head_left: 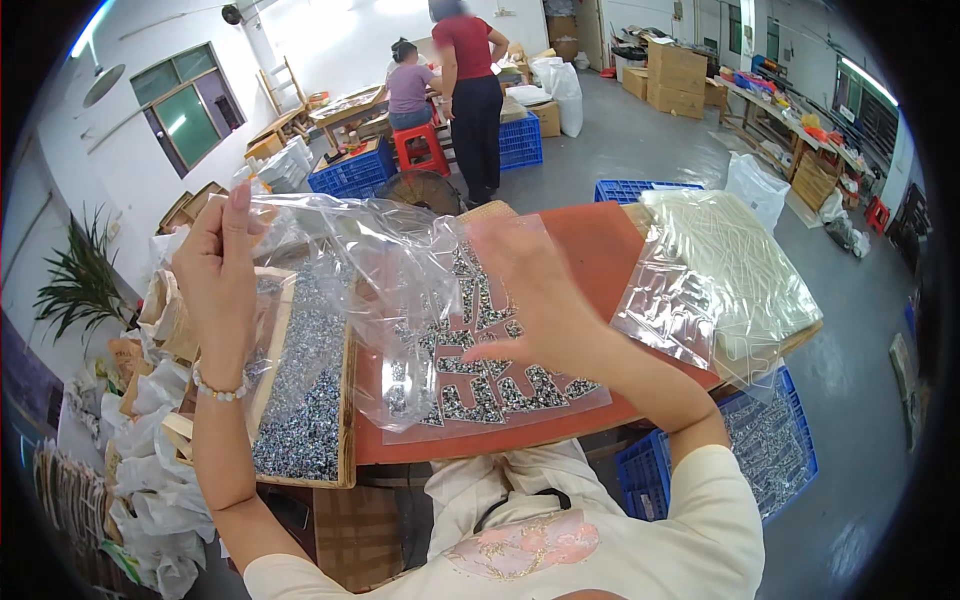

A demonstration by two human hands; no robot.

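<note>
My left hand [222, 265] is raised and pinches the upper edge of a clear plastic bag [370, 270] between thumb and fingers. My right hand [535, 300] is inside the same bag, seen through the film, fingers spread. Under the bag lies a flat sheet of glittery silver-black cut-out shapes [480, 385] on a red-orange board [600, 250]. A wooden tray [300, 400] full of small glittery pieces sits below my left hand.
A stack of filled clear bags [730, 270] lies on the board's right end. Blue crates [770, 450] stand below right. Crumpled white bags [150, 470] pile at left. Two people [450, 80] work at a far table with a red stool and boxes.
</note>
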